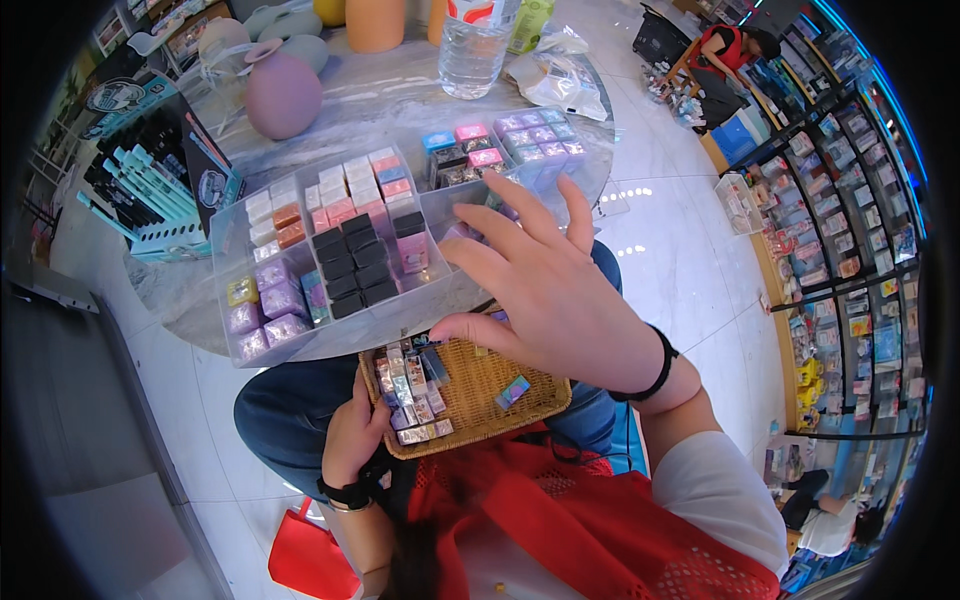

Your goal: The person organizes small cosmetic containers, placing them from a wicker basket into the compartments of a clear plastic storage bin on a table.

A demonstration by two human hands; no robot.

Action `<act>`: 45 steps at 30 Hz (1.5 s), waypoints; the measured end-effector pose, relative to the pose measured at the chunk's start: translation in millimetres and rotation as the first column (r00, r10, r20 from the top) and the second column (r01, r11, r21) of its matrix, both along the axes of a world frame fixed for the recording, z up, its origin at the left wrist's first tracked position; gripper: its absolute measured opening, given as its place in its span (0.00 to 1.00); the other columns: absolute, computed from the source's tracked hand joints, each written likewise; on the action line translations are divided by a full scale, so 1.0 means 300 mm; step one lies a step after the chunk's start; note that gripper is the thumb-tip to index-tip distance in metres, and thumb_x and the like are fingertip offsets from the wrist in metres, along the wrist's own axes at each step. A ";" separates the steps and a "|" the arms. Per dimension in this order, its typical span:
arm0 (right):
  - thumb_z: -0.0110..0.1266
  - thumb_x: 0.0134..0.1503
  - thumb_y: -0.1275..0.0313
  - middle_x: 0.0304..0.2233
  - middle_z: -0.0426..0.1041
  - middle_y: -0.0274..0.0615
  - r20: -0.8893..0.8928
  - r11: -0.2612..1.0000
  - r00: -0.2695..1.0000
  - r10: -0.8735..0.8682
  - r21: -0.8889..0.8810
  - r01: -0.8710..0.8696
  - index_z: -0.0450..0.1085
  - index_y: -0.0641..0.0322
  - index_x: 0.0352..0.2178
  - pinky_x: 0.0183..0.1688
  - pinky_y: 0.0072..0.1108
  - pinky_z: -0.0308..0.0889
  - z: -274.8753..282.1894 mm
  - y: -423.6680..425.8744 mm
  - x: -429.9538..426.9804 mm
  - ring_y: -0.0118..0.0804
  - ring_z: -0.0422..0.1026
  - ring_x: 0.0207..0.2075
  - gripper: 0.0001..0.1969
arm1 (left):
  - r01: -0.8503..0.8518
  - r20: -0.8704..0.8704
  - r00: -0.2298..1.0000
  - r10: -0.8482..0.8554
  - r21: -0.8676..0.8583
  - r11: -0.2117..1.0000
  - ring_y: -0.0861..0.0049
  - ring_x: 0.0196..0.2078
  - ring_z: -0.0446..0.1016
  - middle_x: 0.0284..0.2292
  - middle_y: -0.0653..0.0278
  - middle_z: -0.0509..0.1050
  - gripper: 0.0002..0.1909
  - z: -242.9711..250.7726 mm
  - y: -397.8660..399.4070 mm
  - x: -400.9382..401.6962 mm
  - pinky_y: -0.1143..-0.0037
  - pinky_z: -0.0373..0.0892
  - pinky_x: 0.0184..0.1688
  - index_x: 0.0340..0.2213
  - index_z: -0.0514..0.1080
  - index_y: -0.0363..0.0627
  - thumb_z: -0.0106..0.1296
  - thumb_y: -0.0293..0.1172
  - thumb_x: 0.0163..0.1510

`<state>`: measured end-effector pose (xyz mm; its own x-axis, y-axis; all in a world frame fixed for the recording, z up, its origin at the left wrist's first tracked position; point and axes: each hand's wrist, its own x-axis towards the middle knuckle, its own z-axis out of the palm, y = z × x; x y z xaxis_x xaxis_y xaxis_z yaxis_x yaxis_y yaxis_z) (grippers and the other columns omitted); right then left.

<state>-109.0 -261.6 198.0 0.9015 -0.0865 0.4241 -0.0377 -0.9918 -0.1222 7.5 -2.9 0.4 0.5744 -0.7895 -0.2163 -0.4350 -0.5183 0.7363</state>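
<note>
My right hand (pixel 547 277) hovers over the right part of a clear plastic compartment box (pixel 442 300), fingers spread, with nothing visible in its grasp. Lilac items beneath its fingertips are partly hidden. Small wrapped blocks, perhaps erasers, stand in the box: black-topped ones (pixel 352 266) in the middle, shiny lilac ones (pixel 283 298) at front left, pastel ones (pixel 536 139) at back right. On my lap my left hand (pixel 356 435) grips the left rim of a wicker basket (pixel 480 420). Several small packets (pixel 409 390) crowd its left side, and a teal-purple one (pixel 514 391) lies farther right.
The box stands on a round marbled table (pixel 375 90). Behind it are a mauve vase (pixel 283 94), a water bottle (pixel 472 56) and a crumpled plastic packet (pixel 559 79). A pen display (pixel 161 180) stands left. Shelves (pixel 847 247) line the right, where another person (pixel 724 64) sits.
</note>
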 end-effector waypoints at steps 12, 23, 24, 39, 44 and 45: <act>0.61 0.53 0.53 0.48 0.73 0.35 -0.034 0.995 0.995 -0.094 -0.035 0.092 0.72 0.47 0.48 0.65 0.52 0.35 0.024 -0.072 -0.002 0.42 0.66 0.57 0.23 | -0.002 -0.015 1.000 0.002 0.018 1.000 0.47 0.35 0.77 0.32 0.41 0.77 0.34 0.008 0.004 -0.004 0.62 0.71 0.37 0.64 0.49 0.41 0.45 0.35 0.59; 0.62 0.52 0.58 0.26 0.76 0.33 0.031 0.997 0.997 -0.076 0.003 0.076 0.75 0.54 0.28 0.58 0.51 0.53 0.056 -0.114 0.085 0.41 0.72 0.39 0.12 | -0.005 -0.036 0.999 0.005 0.002 1.000 0.46 0.32 0.76 0.28 0.41 0.76 0.35 0.023 -0.002 0.000 0.57 0.71 0.34 0.64 0.48 0.39 0.45 0.36 0.59; 0.62 0.52 0.62 0.23 0.75 0.34 -0.021 0.996 0.997 -0.076 0.037 0.077 0.74 0.55 0.27 0.57 0.49 0.56 0.068 -0.124 0.097 0.41 0.72 0.36 0.10 | -0.005 -0.035 0.999 0.006 0.021 1.000 0.46 0.31 0.76 0.27 0.41 0.76 0.35 0.022 -0.003 -0.002 0.57 0.71 0.34 0.63 0.48 0.39 0.45 0.37 0.59; 0.57 0.59 0.67 0.37 0.73 0.50 0.711 0.813 0.655 -0.257 0.526 -0.252 0.68 0.62 0.45 0.45 0.36 0.73 -0.077 -0.050 -0.211 0.42 0.75 0.36 0.14 | -0.014 -0.051 0.999 0.014 -0.003 1.000 0.47 0.31 0.76 0.28 0.43 0.76 0.35 0.012 -0.012 0.005 0.60 0.71 0.33 0.64 0.47 0.41 0.46 0.37 0.59; 0.54 0.57 0.75 0.32 0.75 0.45 -0.334 0.727 0.929 0.160 0.677 0.118 0.74 0.63 0.40 0.41 0.29 0.71 -0.232 -0.050 -0.255 0.44 0.76 0.36 0.09 | -0.016 -0.077 0.997 0.020 0.054 0.998 0.47 0.33 0.77 0.30 0.43 0.76 0.35 0.014 -0.003 -0.008 0.61 0.71 0.35 0.64 0.48 0.41 0.45 0.35 0.59; 0.55 0.55 0.77 0.33 0.75 0.46 -0.445 0.812 0.868 0.220 0.576 0.089 0.73 0.63 0.40 0.40 0.29 0.71 -0.299 -0.059 -0.265 0.47 0.75 0.36 0.10 | -0.014 -0.039 0.999 0.014 0.006 1.000 0.47 0.31 0.76 0.28 0.44 0.76 0.35 0.007 0.001 -0.004 0.59 0.70 0.33 0.64 0.48 0.41 0.45 0.36 0.59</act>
<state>-188.3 -279.3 108.3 0.9819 -0.1011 -0.1599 -0.1810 -0.7478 -0.6387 6.2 -2.6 2.7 0.5762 -0.7803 -0.2432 -0.3985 -0.5280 0.7499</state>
